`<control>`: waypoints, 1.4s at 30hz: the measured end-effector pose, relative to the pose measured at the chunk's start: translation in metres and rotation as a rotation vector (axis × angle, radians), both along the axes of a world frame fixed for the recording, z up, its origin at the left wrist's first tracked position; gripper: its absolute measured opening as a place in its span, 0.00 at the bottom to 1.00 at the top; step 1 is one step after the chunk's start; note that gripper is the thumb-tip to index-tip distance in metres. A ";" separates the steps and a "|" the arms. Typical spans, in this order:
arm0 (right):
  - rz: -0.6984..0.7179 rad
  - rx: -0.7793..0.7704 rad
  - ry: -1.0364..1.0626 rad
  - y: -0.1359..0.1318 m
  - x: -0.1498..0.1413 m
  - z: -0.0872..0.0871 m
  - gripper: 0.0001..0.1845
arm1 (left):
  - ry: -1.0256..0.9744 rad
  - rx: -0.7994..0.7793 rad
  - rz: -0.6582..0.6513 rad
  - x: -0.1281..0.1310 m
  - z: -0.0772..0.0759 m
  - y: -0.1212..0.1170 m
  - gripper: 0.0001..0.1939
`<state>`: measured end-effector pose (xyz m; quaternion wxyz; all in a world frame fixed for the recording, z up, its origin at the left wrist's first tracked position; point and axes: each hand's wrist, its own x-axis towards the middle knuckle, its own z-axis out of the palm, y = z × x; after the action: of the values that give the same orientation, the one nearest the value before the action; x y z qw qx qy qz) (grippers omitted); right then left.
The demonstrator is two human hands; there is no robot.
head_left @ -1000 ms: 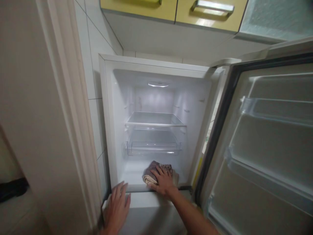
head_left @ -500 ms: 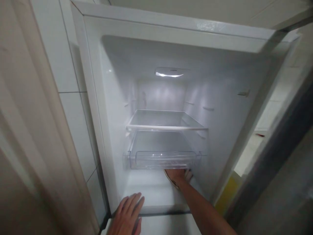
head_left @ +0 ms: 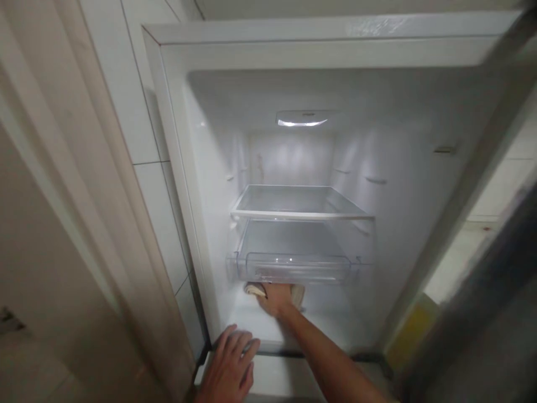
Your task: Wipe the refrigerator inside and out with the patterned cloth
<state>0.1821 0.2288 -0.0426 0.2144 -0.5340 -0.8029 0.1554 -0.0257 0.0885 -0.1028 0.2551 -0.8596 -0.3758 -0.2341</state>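
My right hand (head_left: pixel 277 299) reaches deep into the fridge (head_left: pixel 201 224), low down, beneath the clear drawer (head_left: pixel 297 268). It presses a folded beige cloth (head_left: pixel 297 295) against the fridge floor (head_left: pixel 255 324); the cloth shows on both sides of the hand, and the fingertips are hidden under the drawer's front. My left hand (head_left: pixel 232 364) rests at the fridge's front lower edge on the left, palm down, fingers slightly bent and apart, holding nothing.
A glass shelf (head_left: pixel 293 201) with a white front rim sits above the drawer. A lamp (head_left: pixel 302 118) glows at the top. The open door (head_left: pixel 474 280) stands on the right, blurred. White tiles (head_left: pixel 155 190) and a beige curtain-like surface (head_left: pixel 96 196) flank the left.
My right hand has slid the cloth leftward across the fridge floor. My left hand stays at the front edge. The whole view has shifted and tilted slightly.
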 end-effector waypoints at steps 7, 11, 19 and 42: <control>0.120 0.060 -0.140 -0.095 0.055 0.001 0.32 | -0.230 0.103 0.163 0.004 -0.031 -0.007 0.14; -0.102 0.042 -0.159 -0.121 0.107 0.005 0.42 | -0.310 0.109 0.268 -0.003 -0.059 -0.034 0.17; 0.046 0.097 -0.228 -0.131 0.017 -0.002 0.32 | -0.264 -0.046 0.358 -0.009 -0.080 -0.055 0.23; 0.009 0.134 -0.213 -0.131 -0.062 -0.008 0.17 | -0.097 -0.660 0.646 -0.022 0.022 -0.069 0.19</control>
<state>0.1203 0.0981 -0.0508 0.1623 -0.5283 -0.8322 0.0447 -0.0474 0.0191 -0.0806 0.0097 -0.7219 -0.6901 -0.0507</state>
